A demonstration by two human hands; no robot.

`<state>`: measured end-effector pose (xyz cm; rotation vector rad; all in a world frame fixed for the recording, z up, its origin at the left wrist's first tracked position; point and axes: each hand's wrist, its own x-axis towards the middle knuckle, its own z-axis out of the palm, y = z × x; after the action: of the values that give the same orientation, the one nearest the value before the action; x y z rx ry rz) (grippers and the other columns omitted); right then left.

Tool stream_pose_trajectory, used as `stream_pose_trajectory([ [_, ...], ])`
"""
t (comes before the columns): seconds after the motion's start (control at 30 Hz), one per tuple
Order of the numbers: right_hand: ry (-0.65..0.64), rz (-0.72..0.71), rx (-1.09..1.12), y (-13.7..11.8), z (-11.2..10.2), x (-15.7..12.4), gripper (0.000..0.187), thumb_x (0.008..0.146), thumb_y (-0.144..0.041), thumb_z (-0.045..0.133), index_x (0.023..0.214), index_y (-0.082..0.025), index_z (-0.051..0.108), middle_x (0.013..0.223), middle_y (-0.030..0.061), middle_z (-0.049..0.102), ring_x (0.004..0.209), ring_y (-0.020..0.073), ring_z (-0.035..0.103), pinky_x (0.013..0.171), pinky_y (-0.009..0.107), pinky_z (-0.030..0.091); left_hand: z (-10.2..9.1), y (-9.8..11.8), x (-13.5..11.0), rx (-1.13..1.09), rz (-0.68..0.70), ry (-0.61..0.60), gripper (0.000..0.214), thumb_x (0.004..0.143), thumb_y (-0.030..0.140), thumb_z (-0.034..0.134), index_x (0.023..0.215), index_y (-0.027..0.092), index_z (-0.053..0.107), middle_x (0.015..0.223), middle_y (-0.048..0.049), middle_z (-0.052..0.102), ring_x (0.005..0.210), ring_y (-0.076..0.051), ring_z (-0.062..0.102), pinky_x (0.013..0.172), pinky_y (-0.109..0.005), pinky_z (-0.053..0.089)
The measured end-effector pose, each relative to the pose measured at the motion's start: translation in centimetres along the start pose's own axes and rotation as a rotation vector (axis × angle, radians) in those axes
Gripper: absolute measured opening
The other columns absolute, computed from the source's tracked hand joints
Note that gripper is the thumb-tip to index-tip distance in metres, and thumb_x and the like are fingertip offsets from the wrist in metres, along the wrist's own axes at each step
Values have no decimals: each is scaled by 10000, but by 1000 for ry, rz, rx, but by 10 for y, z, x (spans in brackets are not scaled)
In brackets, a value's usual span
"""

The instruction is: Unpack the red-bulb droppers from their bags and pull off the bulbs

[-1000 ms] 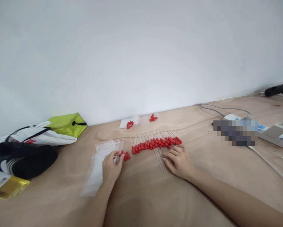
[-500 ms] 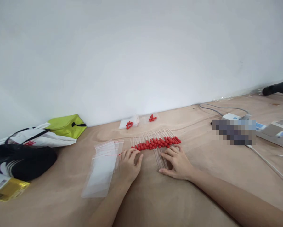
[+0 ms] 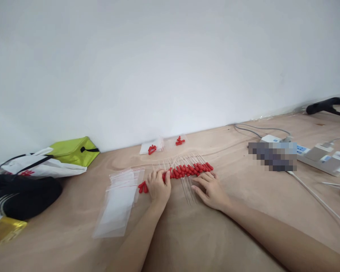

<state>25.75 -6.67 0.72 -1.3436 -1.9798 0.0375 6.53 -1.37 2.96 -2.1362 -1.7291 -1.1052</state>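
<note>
A row of thin pale sticks with red, rounded ends (image 3: 183, 171) lies across the table in front of me. At its left end is my left hand (image 3: 158, 187), palm down, its curved fingers and thumb apart and touching the red ends. Several red ends (image 3: 143, 187) lie just left of that hand; their sticks are hidden. My right hand (image 3: 211, 192) rests near the right end, fingers spread, fingertips against the lowest red ends. Several sticks (image 3: 188, 190) point towards me between the hands. Clear zip bags (image 3: 115, 211) lie stacked left of my left hand.
By the wall are two small bags with red pieces (image 3: 152, 149) (image 3: 180, 141). On the left stand a lime-green bag (image 3: 73, 151), a white bag (image 3: 56, 166), a black cap (image 3: 30, 198) and a gold packet (image 3: 9, 228). A power strip (image 3: 325, 158), cables and a blurred-out object (image 3: 274, 156) lie right.
My left hand has moved up onto the left end of the row, uncovering several red ends on its left. The right hand has shifted slightly. The whole view has turned a little right.
</note>
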Motion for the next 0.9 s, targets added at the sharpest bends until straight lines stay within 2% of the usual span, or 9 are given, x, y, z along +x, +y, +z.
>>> stream_pose_trajectory([
  [0.03,40,5,14,2,1,-1,257,836,-337,441,1014,-208,572,883,66,591,872,190,512,822,382,331,-6,-5,-5,-64,26,25,199,810,312,453,752,175,584,831,-71,630,839,-232,550,773,-391,399],
  [0.1,112,-11,35,6,1,-2,332,818,-346,463,1099,-180,523,978,102,560,946,209,497,821,380,356,-21,-15,-17,-219,111,-14,168,817,294,439,798,180,562,821,-58,629,821,-200,569,766,-354,432],
  [0.2,128,-106,31,7,-2,-2,475,782,-401,514,1189,-163,458,1108,137,501,1055,236,447,850,396,364,-43,-26,-34,-326,113,-244,127,819,272,440,840,204,544,769,-18,632,683,-156,594,612,-280,481],
  [0.3,65,-219,-1,1,-6,-1,463,783,-414,525,1196,-213,466,1125,103,519,1059,227,447,891,419,326,-55,-26,-41,-382,109,-382,130,825,257,425,829,213,548,761,-5,640,674,-146,607,591,-265,496],
  [0.5,0,-289,-7,-8,-1,0,281,831,-353,489,1076,-237,564,846,22,635,920,185,496,939,455,212,-50,-9,-39,-478,179,-358,135,828,223,425,803,209,557,803,-12,652,748,-132,617,659,-246,507],
  [0.7,-7,-315,-27,-9,3,0,190,842,-291,463,919,-260,634,663,-6,588,765,151,473,915,437,223,-46,-3,-42,-515,243,-355,131,829,216,444,864,186,567,845,-48,642,796,-141,609,700,-256,505],
  [0.83,-16,-325,-6,-13,2,-1,199,847,-295,450,899,-261,639,617,-11,567,721,140,459,913,419,228,-39,-5,-43,-444,361,-361,233,832,285,473,1025,200,573,964,-80,627,904,-178,580,786,-326,484],
  [0.9,-6,-351,-5,-15,2,-1,201,848,-294,445,890,-261,639,599,-16,562,699,134,451,914,413,225,-35,-7,-43,-414,417,-338,227,838,312,469,990,206,600,922,-74,643,890,-186,578,784,-348,475],
])
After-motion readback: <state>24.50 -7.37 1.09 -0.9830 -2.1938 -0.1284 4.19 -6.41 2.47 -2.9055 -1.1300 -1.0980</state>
